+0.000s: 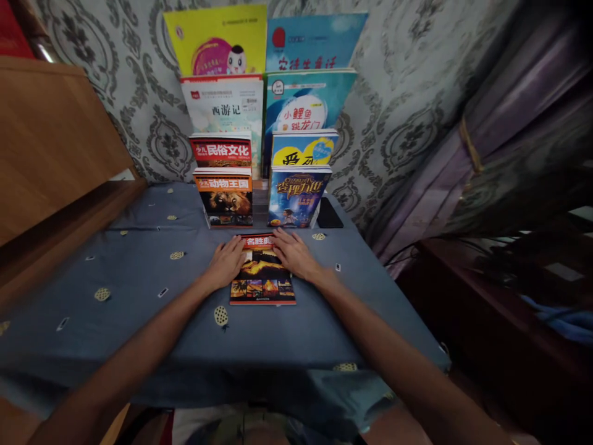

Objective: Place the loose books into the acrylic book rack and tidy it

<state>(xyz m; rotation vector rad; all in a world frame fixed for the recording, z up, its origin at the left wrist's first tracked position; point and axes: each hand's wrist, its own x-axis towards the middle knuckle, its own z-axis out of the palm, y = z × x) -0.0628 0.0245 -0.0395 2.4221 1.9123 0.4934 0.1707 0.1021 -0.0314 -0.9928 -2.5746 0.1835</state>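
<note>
Blue-grey cloth (273, 337) with pale motifs covers the table (143, 262), against scroll-patterned wallpaper (403, 80); a purple curtain (440, 164) hangs at right. Before the rack of upright books (231, 201), a book (263, 269) lies flat, left hand (227, 259) and right hand (296, 254) at its upper sides, fingers extended, uncurled.

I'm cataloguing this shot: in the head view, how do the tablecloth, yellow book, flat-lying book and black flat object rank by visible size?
Largest to smallest:
1. Tablecloth
2. Yellow book, partly hidden
3. Flat-lying book
4. Black flat object
</note>
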